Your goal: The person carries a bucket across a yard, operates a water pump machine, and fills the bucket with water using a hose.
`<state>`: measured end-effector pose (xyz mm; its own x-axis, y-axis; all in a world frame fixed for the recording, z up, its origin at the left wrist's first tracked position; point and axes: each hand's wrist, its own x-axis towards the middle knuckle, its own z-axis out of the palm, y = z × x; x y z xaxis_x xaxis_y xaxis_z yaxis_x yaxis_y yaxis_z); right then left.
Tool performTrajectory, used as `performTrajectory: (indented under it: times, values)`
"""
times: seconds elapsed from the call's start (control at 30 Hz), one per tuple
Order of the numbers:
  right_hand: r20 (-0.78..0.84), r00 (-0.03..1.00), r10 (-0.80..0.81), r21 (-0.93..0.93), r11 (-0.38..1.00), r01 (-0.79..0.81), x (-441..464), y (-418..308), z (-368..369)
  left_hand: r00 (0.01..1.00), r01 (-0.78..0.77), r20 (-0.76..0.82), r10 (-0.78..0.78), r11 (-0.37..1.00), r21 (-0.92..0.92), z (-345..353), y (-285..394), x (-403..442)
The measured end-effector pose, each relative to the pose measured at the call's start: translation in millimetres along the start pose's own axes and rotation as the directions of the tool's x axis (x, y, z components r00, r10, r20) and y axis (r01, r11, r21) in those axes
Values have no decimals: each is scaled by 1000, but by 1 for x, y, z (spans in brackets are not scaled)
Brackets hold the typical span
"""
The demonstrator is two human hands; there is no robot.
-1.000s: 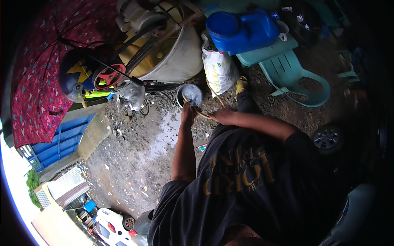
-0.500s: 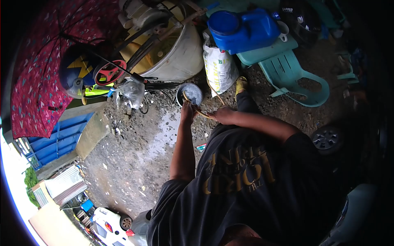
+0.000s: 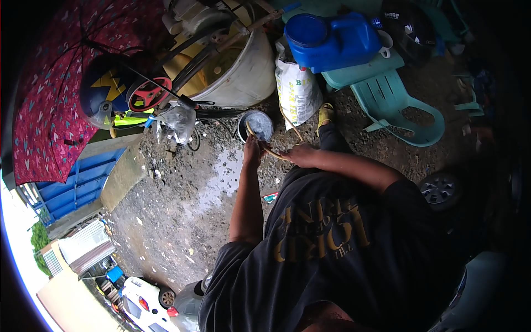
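Note:
A yellowish hose point(image 3: 275, 154) runs between my two hands. My left hand point(image 3: 252, 151) is closed around it at the near rim of a round grey bucket point(image 3: 270, 128), and the hose's end reaches down inside. To the right, my right hand point(image 3: 299, 155) grips the same hose in front of my dark shirt. Another length of hose leads from there up past a white printed sack point(image 3: 298, 97). The bucket's contents look greyish and are hard to make out.
Behind the bucket stands a big whitish tub point(image 3: 251, 77). A blue jug point(image 3: 337, 41) rests on a green chair point(image 3: 387, 94). At left are an open pink umbrella point(image 3: 44, 122) and a red pulley point(image 3: 149, 94). A puddle point(image 3: 224, 174) lies on the gravel.
The view has shifted very slightly. Both hands keep their hold on the hose, with almost no movement.

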<state>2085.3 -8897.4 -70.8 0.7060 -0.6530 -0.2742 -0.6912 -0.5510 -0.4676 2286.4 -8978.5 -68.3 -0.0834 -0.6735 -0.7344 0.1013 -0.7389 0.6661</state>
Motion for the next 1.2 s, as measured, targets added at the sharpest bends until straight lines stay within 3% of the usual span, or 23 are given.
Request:
performTrajectory:
  times: [0.33, 0.5, 0.8, 0.87, 1.2]
  values:
    - [-35, 999, -4, -13, 1000, 3, -4, 1, -2, 999, -38, 25, 38, 999, 4, 2, -1, -4]
    - [39, 999, -4, -5, 1000, 4, -9, -2, -16, 999, -37, 9, 37, 999, 33, 6, 1, -5]
    - [-70, 997, -41, -10, 999, 40, -9, 8, 7, 999, -43, -3, 43, 998, 46, 10, -6, -5]
    - [-9, 1000, -7, -12, 1000, 7, -12, 5, -2, 998, -44, 36, 41, 997, 70, 10, -6, -5]
    - [-6, 1000, -11, -13, 1000, 11, -17, 7, -6, 1000, -21, -6, 21, 1000, -12, 16, -8, -10]
